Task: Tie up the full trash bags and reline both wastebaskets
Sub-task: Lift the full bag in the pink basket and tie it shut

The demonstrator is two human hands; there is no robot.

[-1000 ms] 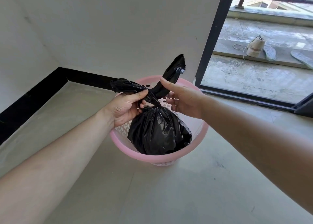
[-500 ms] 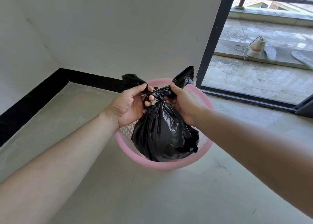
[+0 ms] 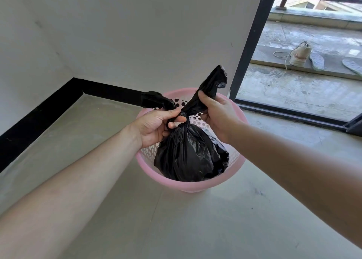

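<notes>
A full black trash bag (image 3: 188,156) sits in a pink perforated wastebasket (image 3: 195,185) on the grey floor. Its neck is twisted into a knot just above the bulge. My left hand (image 3: 156,126) grips the left tail of the bag at the knot, and that tail sticks out to the left. My right hand (image 3: 217,113) holds the right tail, which stands up and to the right above the basket's rim. Only one wastebasket is in view.
A white wall with a black skirting (image 3: 49,109) runs behind and to the left. A dark door frame (image 3: 252,41) opens to a balcony at the right, where a shoe (image 3: 299,55) and insoles (image 3: 316,61) lie on a ledge.
Both hands have pulled the two tails apart again, the right tail rising up and to the right. The knot looks tighter at the bag's neck.
</notes>
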